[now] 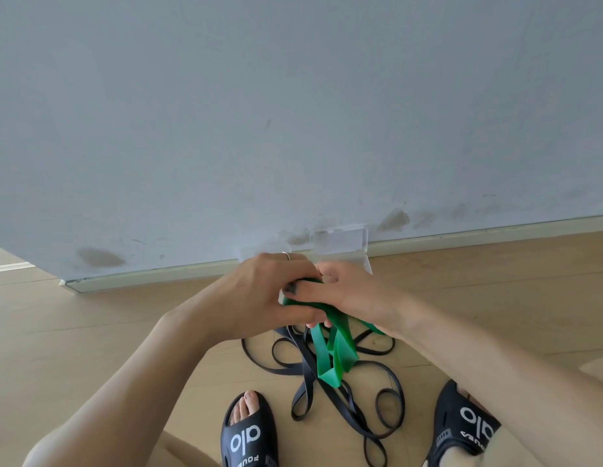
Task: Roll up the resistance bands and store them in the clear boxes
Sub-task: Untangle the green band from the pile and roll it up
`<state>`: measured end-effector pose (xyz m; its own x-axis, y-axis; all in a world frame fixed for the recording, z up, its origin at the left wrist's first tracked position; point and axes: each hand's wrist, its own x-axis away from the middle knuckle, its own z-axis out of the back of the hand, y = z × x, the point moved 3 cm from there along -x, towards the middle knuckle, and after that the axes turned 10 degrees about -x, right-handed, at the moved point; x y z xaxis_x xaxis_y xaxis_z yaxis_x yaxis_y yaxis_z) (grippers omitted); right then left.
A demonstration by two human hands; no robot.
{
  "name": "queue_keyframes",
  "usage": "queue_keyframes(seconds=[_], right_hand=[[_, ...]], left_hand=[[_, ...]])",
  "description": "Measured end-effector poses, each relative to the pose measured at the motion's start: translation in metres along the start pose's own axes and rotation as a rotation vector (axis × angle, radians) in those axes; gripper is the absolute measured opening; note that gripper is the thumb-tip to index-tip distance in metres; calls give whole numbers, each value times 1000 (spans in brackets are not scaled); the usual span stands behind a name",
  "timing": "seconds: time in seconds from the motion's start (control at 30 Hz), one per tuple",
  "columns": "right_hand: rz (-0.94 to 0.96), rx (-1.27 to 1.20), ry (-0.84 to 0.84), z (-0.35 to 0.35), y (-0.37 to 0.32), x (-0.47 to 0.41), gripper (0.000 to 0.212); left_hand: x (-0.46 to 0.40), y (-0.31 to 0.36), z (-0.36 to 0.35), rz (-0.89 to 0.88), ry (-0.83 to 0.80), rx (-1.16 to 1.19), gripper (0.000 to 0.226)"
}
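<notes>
A: So, why are both hands up in the air like that?

B: They are rolling the green band [330,345]. The left hand [259,291] curls its fingers round the rolled part. The right hand [344,291] pinches the same part, with its thumb lying across the top. Held up high, the loose end can hang down and feed in.

A: Where does the loose end go?

B: It dangles between the two hands and the floor [124,318]. Its tip hangs just over the black bands [344,392].

A: And those black ones?

B: They lie in a loopy tangle on the floor, between the two black sandals [248,433]. I think they wait their turn, close by so they are easy to grab.

A: Where is the box?

B: A clear box [340,242] sits against the wall [293,112], right behind the hands. It looks open, with the lid tipped back, but it is see-through and partly hidden, so I am not sure. I guess it is near so the roll can drop in with a short reach.

A: Is there room to move?

B: Yes. The wood floor is bare to the left and the right. The wall shuts off the far side, though, so the box cannot slide back. The feet and the tangle crowd the near side, so the green tail might catch there.
</notes>
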<state>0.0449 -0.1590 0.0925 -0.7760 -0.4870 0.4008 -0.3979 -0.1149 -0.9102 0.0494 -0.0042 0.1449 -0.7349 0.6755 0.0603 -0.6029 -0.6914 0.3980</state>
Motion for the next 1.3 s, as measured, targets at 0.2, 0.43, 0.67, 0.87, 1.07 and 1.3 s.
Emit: queue_keyframes(seconds=[0.2, 0.43, 0.67, 0.87, 1.07, 1.3], right_hand=[[28, -138, -188, 5, -10, 5, 53], [49, -188, -205, 4, -11, 5, 46], [112, 24, -26, -2, -4, 0, 54], [73, -282, -265, -2, -18, 11, 27], [128, -136, -126, 2, -14, 4, 54], [137, 11, -115, 1, -10, 4, 53]], left_hand=[[6, -8, 13, 19, 73, 216, 20], [5, -4, 13, 28, 84, 265, 21], [-3, 1, 1, -18, 70, 40, 33], [1, 0, 13, -10, 155, 222, 22], [2, -1, 17, 34, 181, 176, 35], [-2, 3, 6, -34, 182, 60, 29]])
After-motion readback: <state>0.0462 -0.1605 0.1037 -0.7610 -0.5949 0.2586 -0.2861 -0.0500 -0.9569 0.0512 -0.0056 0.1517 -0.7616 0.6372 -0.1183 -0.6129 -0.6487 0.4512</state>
